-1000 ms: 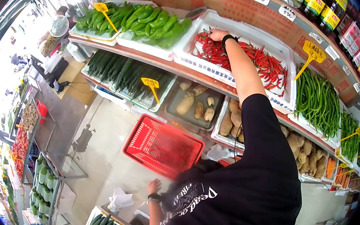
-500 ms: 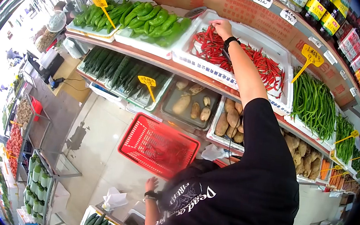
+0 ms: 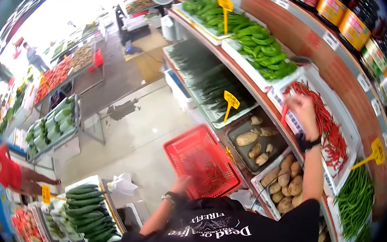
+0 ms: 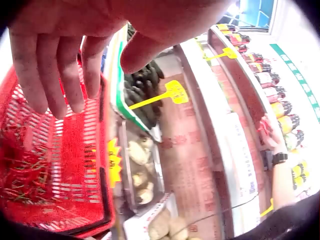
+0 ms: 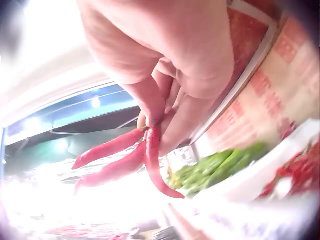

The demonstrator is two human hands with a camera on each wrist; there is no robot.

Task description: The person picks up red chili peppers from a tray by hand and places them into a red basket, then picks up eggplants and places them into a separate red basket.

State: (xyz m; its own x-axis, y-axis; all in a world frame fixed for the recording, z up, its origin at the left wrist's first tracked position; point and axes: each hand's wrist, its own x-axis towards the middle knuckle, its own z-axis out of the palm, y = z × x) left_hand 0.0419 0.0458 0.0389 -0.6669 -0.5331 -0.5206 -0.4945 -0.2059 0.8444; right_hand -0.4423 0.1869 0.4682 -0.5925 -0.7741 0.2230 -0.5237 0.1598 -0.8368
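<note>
My right hand (image 3: pixel 302 114) is over the front edge of the white foam tray (image 3: pixel 353 136) of red chili peppers (image 3: pixel 324 118). In the right wrist view its thumb and fingertips pinch three red chili peppers (image 5: pixel 153 160) by their stem ends, and the peppers hang down apart from each other. My left hand (image 3: pixel 181 184), blurred in the head view, is at the near side of a red plastic shopping basket (image 3: pixel 178 146). The left wrist view has its fingers loosely extended, holding nothing. Inside the basket lies a heap of red chili peppers (image 4: pixel 25 170).
Green peppers (image 3: pixel 261 44) sit left of the chili tray, with long green chilies (image 3: pixel 355 203) to its right. Below are cucumbers (image 3: pixel 204 74), a tray of lotus roots (image 3: pixel 247 138) and potatoes (image 3: pixel 285 180). Sauce bottles (image 3: pixel 357 25) line the shelf above. A person in red (image 3: pixel 6 170) stands far left.
My right hand has lifted from the chili tray and come toward its front edge with peppers pinched. My left hand has moved nearer the basket. The head view has turned left.
</note>
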